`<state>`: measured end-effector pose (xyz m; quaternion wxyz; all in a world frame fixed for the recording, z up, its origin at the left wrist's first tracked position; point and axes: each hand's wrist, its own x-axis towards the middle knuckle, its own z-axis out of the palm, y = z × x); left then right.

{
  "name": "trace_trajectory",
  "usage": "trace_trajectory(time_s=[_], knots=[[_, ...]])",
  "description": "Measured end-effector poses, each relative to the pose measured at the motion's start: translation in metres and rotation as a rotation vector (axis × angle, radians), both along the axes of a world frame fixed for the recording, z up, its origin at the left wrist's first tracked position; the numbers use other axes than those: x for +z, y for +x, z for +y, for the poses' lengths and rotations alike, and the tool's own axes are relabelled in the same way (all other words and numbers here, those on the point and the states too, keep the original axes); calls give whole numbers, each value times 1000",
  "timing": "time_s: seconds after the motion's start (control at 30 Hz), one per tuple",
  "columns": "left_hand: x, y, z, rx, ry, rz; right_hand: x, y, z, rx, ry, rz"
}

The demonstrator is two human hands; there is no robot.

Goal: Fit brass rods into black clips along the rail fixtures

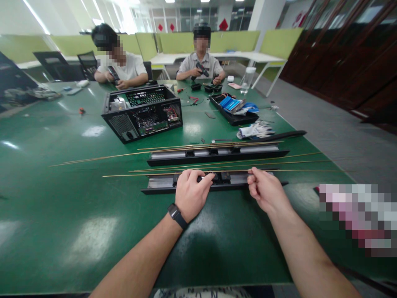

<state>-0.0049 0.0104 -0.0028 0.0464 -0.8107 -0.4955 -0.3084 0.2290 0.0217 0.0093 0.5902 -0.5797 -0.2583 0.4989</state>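
Note:
A long rail with black edges and a silvery channel [161, 182] lies across the table in front of me. Black blocks [226, 177] sit along its middle. My left hand [192, 192], with a dark watch on the wrist, curls over this rail; thumb and fingers close around a black block, partly hidden beneath them. To the right, my right hand [265, 188] pinches a thin golden rod [232, 171] that runs lengthwise above the rail. Just beyond, more golden rods [167, 167] lie roughly parallel to it. A second similar rail [257, 150] rests behind, with rods over its far edge.
An open black computer case [142, 118] stands at the back left. Behind the rails are grey-white gloves [256, 130] and a black tray [238, 119] with blue items. Two people sit across the green table [77, 207]. A clear bottle [248, 80] stands far right.

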Motion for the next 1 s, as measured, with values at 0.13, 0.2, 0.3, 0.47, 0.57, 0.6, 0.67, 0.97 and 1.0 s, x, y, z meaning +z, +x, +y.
trace_trajectory(time_s=[0.13,0.2,0.3,0.47,0.57,0.6,0.67,0.97,1.0], knots=[[0,0,0,-3,-6,5,0,0,0,-4,0,7],[1,0,0,-1,-10,8,0,0,0,5,1,7],[1,0,0,3,-12,9,0,0,0,10,2,-1],[1,0,0,-2,-12,6,-3,1,2,-32,22,24],[1,0,0,-1,-12,6,-4,1,1,-24,15,15],[1,0,0,-1,-13,8,-4,1,1,-18,12,8],[1,0,0,1,-9,9,-3,1,0,0,11,-3],[0,-1,0,-5,18,1,-1,1,0,-6,10,5],[0,-1,0,-5,17,0,-1,1,0,-20,11,10]])
